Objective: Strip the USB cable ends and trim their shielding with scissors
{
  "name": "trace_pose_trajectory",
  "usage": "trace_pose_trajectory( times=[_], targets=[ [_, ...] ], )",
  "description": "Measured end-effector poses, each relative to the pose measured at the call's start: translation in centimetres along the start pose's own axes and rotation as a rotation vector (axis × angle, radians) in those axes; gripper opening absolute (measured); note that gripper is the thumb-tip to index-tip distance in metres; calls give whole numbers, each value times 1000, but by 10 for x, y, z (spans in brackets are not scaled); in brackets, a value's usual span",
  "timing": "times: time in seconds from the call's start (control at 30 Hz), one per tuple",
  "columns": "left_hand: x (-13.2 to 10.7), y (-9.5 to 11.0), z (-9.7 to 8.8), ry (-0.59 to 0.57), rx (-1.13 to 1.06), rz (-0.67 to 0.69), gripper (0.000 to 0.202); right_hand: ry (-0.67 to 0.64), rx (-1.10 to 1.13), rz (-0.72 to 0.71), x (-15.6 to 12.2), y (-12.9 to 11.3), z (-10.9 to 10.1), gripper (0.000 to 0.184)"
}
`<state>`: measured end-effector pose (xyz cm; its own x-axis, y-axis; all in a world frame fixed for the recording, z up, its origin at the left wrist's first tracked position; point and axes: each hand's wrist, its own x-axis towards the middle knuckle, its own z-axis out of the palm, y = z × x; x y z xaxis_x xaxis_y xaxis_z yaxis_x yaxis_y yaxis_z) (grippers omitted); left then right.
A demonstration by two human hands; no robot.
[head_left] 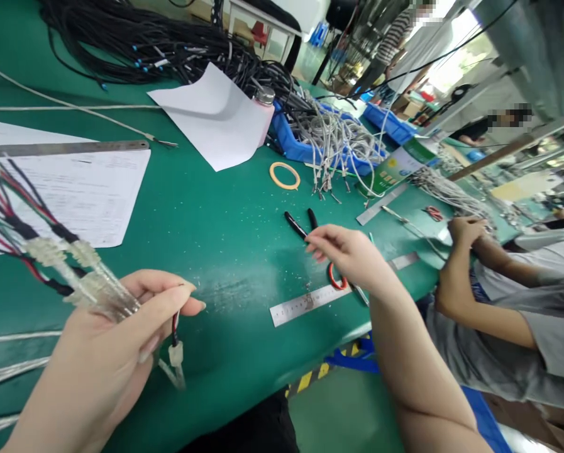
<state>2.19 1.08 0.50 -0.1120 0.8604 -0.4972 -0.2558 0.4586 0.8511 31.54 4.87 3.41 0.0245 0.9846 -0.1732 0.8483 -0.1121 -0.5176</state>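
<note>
On the left, my left hand (135,321) is closed around a bundle of clear-jacketed cables (97,277). Their upper ends fan out into thin red, black, white and green wires beyond black sleeves. Thumb and forefinger pinch a short red, black and white wire end (175,324) of one cable that hangs below with its pale collar. My right hand (333,248) is over the table with fingertips drawn together, beside the black handles (295,224) of a hand tool; whether anything is between the fingertips is hidden. Under that wrist lie a red tool handle loop (337,277) and a steel ruler (305,303).
Printed sheets (88,195) with a metal ruler (116,148) lie at left. A yellow tape ring (284,176), blank paper (215,119), a blue bin (291,145) of grey cables and a black cable heap (168,44) are farther back. A co-worker's arm (470,283) rests at right.
</note>
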Motion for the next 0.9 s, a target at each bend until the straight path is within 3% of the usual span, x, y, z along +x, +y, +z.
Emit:
trace_pose_trajectory(
  times=[0.07, 0.17, 0.33, 0.43, 0.57, 0.73, 0.9],
  targets=[
    [2, -3, -2, 9, 8, 21, 10, 102, -133, 104, 3, 36, -16, 23],
    [4, -7, -4, 16, 13, 31, 12, 131, -227, 165, -7, 82, -30, 30],
    [4, -10, -7, 23, 15, 30, 17, 87, -206, 197, -27, 121, -31, 62],
    [2, -6, -5, 37, 12, 12, 15, 36, -173, 212, -28, 122, -29, 56],
    [-2, 2, -1, 7, 30, -49, 10, -97, -115, 213, -25, 106, -29, 38],
    [-2, 4, -3, -4, 46, -53, 10, 12, -127, 250, -15, 86, -25, 36],
    [-1, 5, -2, -5, 43, -64, 11, 101, -198, 349, -9, 89, -16, 39]
  ],
)
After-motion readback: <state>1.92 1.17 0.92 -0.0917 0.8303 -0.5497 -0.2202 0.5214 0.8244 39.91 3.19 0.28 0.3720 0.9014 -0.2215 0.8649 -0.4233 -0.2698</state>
